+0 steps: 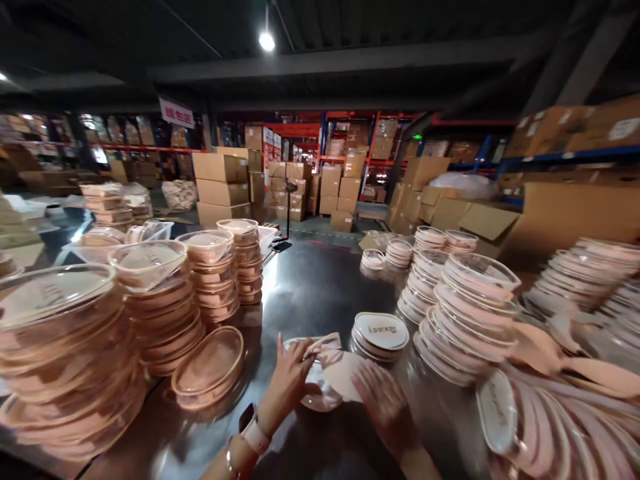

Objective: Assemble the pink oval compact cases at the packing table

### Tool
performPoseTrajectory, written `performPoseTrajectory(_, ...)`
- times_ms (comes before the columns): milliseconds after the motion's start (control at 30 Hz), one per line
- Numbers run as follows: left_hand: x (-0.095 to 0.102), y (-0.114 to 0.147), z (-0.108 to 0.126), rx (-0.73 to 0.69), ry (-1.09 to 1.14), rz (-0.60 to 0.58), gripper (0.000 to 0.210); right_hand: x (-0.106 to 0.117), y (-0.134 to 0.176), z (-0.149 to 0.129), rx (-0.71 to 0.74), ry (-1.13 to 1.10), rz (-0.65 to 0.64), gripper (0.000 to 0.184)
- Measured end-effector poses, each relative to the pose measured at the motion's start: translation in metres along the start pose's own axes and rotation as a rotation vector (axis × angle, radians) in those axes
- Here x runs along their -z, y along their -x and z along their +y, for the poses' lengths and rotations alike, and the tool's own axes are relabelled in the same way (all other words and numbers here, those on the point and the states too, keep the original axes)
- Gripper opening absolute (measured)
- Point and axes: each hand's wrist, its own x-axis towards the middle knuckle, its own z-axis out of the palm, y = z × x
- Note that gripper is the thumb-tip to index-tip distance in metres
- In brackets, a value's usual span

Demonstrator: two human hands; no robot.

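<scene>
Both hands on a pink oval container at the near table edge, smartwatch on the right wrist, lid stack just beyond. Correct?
Wrong wrist. The head view shows the smartwatch on the left wrist. The rest holds: left hand and right hand are on the pink oval container, with the lid stack just beyond.

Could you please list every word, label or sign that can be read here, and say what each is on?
"Beauty", seen upside down: on the white oval lid topping a short stack on the dark table, beyond the right hand.
Red-and-white hanging sign: too blurred to read.
Print on the clear lids at left: too faint to read.
Carton labels: too small.
</scene>
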Motion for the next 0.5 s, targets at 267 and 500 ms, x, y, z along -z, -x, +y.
performPoseTrajectory(267, 0.015, 0.001, 0.019, -0.148, 0.312, 0.145, 0.044, 0.018, -0.022, -0.020, -0.275, -0.122, 0.154, 0.019)
performPoseTrajectory(500, 0.016, 0.006, 0.009, 0.194, 0.762, -0.105, 0.065, 0.004, 0.000, 0.002, -0.744, -0.994, -0.407, 0.054)
